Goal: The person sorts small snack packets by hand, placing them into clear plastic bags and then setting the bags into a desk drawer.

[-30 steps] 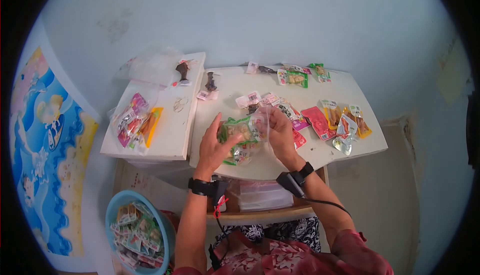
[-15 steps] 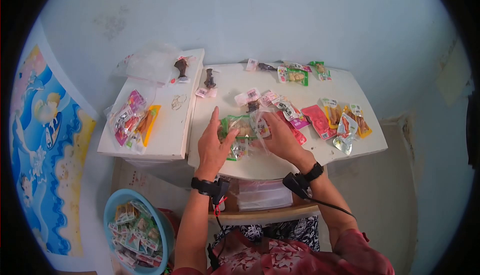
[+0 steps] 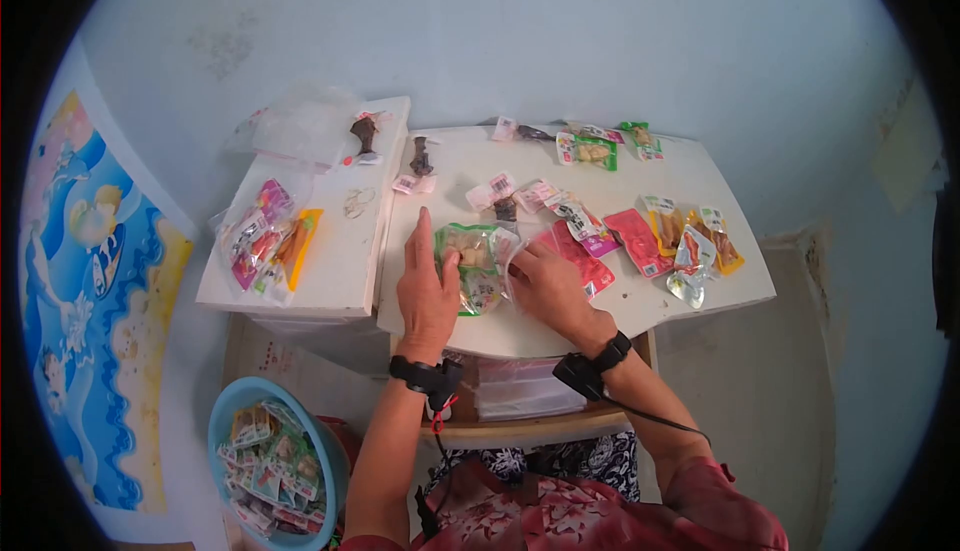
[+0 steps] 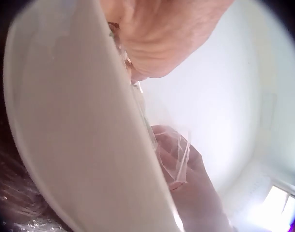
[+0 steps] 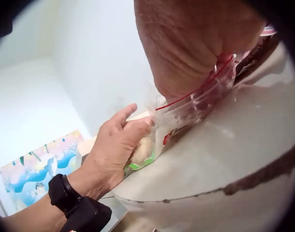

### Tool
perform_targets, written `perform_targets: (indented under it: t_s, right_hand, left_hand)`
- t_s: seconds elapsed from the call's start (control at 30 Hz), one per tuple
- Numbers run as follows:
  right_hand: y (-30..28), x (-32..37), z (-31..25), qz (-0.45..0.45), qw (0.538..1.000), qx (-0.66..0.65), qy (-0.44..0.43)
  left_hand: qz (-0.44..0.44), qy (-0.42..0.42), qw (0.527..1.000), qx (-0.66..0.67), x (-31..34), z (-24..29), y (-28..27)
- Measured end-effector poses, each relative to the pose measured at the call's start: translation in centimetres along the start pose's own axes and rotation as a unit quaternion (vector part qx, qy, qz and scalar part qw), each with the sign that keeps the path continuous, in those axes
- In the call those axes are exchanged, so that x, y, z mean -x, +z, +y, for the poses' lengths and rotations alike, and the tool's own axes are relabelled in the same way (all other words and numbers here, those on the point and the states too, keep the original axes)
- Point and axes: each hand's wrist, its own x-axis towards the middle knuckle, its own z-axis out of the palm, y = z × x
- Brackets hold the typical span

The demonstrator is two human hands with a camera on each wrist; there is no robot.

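Observation:
A clear zip bag [image 3: 502, 251] with green-edged snack packets [image 3: 465, 246] inside lies on the white table, in front of me. My left hand [image 3: 428, 289] rests along its left side, fingers straight and thumb over the packets. At the bag's right end, my right hand [image 3: 550, 289] pinches the plastic near the mouth. The right wrist view shows the red zip line [image 5: 188, 93] just under that hand, whose fingertips are partly hidden. In the left wrist view, loose clear plastic [image 4: 182, 157] stands up in front of the right hand.
Red packets [image 3: 578, 256] lie close right of the bag, with yellow packets [image 3: 722, 243] beyond. A dark-meat packet [image 3: 505, 209] is just behind. A filled bag [image 3: 265, 241] sits on the left cabinet. Below are a blue basin [image 3: 218, 431] of packets and an open drawer of bags [image 3: 525, 391].
The bag has come down flat on the table, its packets shifting slightly towards the left hand. My right hand has lowered and turned inward at the bag's mouth; the left hand's fingers now point straight ahead.

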Motion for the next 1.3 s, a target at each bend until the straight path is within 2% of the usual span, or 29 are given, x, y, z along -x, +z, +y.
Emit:
perform_targets:
  t_s: [0.07,0.17,0.27,0.37,0.47,0.5,0.6,0.63,0.73,0.77,0.83,0.87,0.93,0.97,1.07,1.2,1.3]
  right_hand:
    - [-0.6,0.5,-0.3,-0.018,1.0,0.005,0.007]
    - [-2.5,1.7,-0.8,0.015,0.969,-0.24,0.056]
    - [-4.1,2.6,-1.7,0.026,0.951,-0.295,0.091]
    - [-4.2,2.7,-2.6,0.009,0.996,-0.081,0.027]
    - [-3.4,3.3,-2.0,-0.043,0.991,-0.121,0.043]
    - [-4.1,3.0,-2.5,-0.013,0.983,-0.172,-0.056]
    - [-6.1,2.6,-2.9,-0.085,0.983,-0.122,-0.106]
    - [-6.7,2.4,-2.5,-0.123,0.98,-0.126,-0.096]
    - [-9.6,0.3,-0.1,-0.212,0.922,-0.325,0.011]
    - [-11.1,-0.9,0.5,-0.177,0.917,-0.355,0.047]
    - [-12.6,-3.8,3.4,-0.086,0.934,-0.326,0.114]
    - [-12.9,-5.5,5.1,-0.054,0.957,-0.255,0.129]
    - [-12.4,-8.6,10.4,-0.022,0.985,-0.126,0.117]
    - [-11.6,-9.9,14.1,-0.012,0.997,-0.001,0.083]
    - [-9.9,-13.0,18.3,-0.011,0.983,0.152,0.101]
    - [-7.7,-15.4,19.6,-0.041,0.975,0.196,0.1]
    - [-7.4,-16.5,19.0,-0.099,0.947,0.249,0.178]
  left_hand:
    - [0.008,0.026,0.999,-0.029,-0.2,0.0,-0.2]
    - [-0.002,0.057,0.997,-0.05,0.0,-0.5,0.1]
    - [-0.033,0.038,0.997,-0.056,0.4,-0.8,0.3]
    - [-0.037,0.017,0.998,-0.057,0.3,-0.2,0.4]
    - [-0.036,0.01,0.996,-0.084,0.2,-0.1,0.2]
    - [-0.024,0.016,0.995,-0.098,0.4,-0.2,0.2]
    - [-0.014,0.032,0.993,-0.112,0.6,0.2,0.3]
    - [-0.013,0.045,0.993,-0.113,0.6,0.0,0.3]
    - [-0.037,0.062,0.993,-0.095,0.2,0.1,0.2]
    - [-0.047,0.056,0.993,-0.093,0.1,0.3,0.0]
    - [-0.057,0.047,0.993,-0.094,0.4,-0.1,0.2]
    - [-0.059,0.045,0.993,-0.095,0.5,-0.3,0.3]
    - [-0.064,0.042,0.992,-0.099,0.5,-0.2,0.3]
    - [-0.057,0.048,0.992,-0.098,0.4,-0.2,0.3]
    - [-0.05,0.047,0.994,-0.083,0.4,-0.3,0.3]
    - [-0.047,0.051,0.995,-0.065,0.3,-0.1,0.2]
    - [-0.049,0.046,0.996,-0.066,0.3,-0.1,0.2]
